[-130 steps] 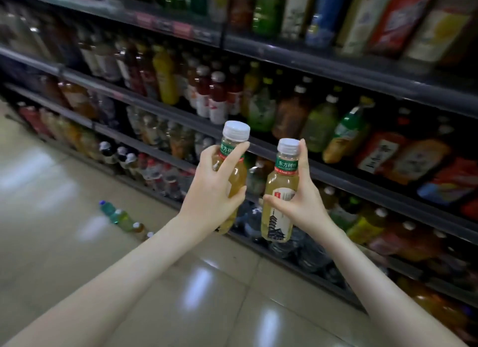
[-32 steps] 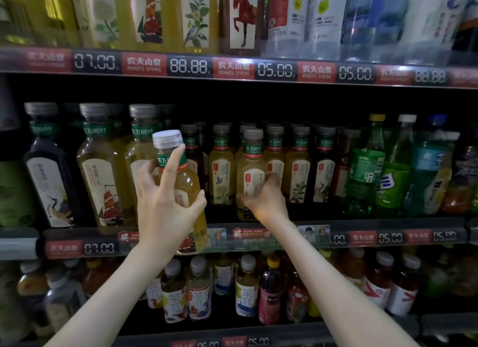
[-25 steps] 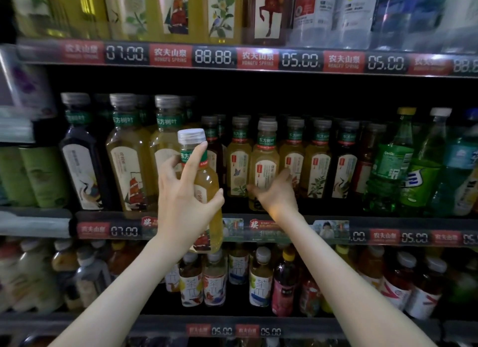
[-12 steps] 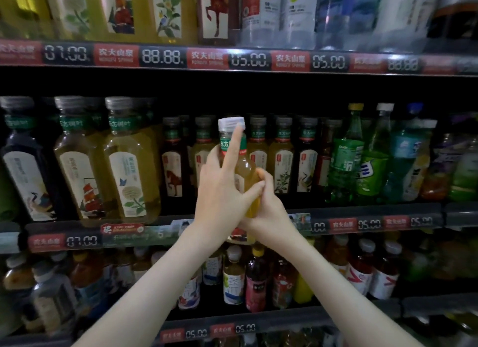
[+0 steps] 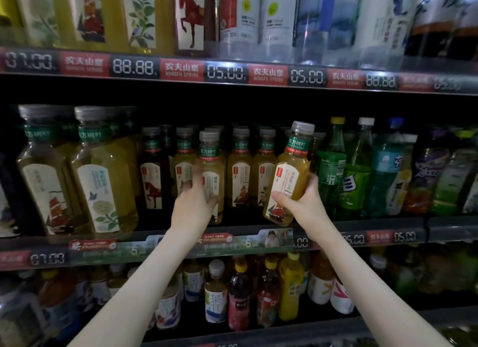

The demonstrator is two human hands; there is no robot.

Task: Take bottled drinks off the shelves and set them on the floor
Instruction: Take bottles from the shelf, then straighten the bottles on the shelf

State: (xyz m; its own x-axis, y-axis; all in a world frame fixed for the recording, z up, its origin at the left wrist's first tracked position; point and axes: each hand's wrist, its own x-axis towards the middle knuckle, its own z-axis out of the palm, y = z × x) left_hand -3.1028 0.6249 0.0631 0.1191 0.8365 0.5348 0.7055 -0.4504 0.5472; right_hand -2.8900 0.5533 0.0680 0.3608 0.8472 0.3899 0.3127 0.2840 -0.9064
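The right hand [image 5: 297,202] grasps a yellow tea bottle [image 5: 288,176] low on its body, tilted and lifted clear of the shelf edge [image 5: 375,229] just below the wrist; the left hand [image 5: 192,207], blurred, wraps thumb and fingers round a second tea bottle [image 5: 210,165] standing at the front of the row straight ahead of it; the step in hand looks like picking a pair; next, I judge, draw the second bottle out past its neighbours, then lower both upright to the floor, which is out of view.
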